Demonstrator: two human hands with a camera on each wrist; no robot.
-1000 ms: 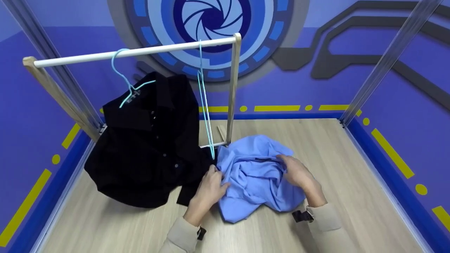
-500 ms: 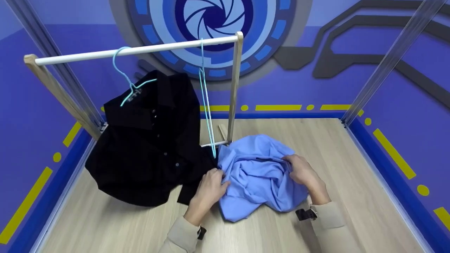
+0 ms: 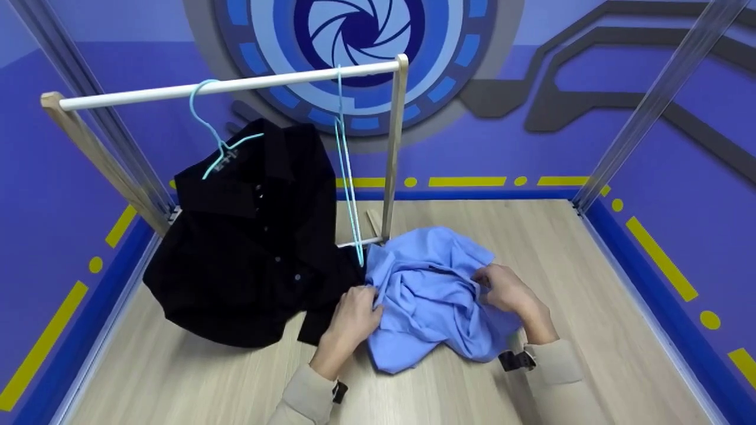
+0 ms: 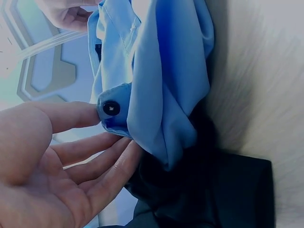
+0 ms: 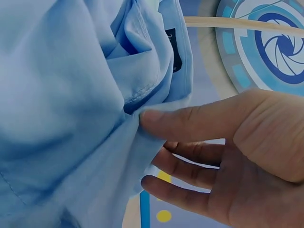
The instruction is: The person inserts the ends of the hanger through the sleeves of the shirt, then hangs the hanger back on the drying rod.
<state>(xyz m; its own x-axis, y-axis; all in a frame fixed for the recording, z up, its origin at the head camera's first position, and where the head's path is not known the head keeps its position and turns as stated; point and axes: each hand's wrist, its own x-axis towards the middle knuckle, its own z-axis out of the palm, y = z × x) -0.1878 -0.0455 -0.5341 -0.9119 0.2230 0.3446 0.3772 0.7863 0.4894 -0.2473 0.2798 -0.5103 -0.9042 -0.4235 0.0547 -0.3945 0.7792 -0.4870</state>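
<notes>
Blue shirt (image 3: 437,307) lying crumpled on the wood-grain surface (image 3: 596,295), below and to the right of the black shirt (image 3: 236,265), which hangs on a light-blue hanger (image 3: 221,145) from the rack's white bar (image 3: 271,84); the left hand (image 3: 353,316) pinches the blue shirt's edge beside a dark button (image 4: 111,108), thumb and fingers nearly together. The right hand (image 3: 507,289) pinches its opposite edge near the dark label (image 5: 174,50), thumb in front, other fingers loosely spread; a second hanger (image 3: 340,91) hangs near the rack's right end.

Room rightward, black shirt (image 3: 242,265) leftward
</notes>
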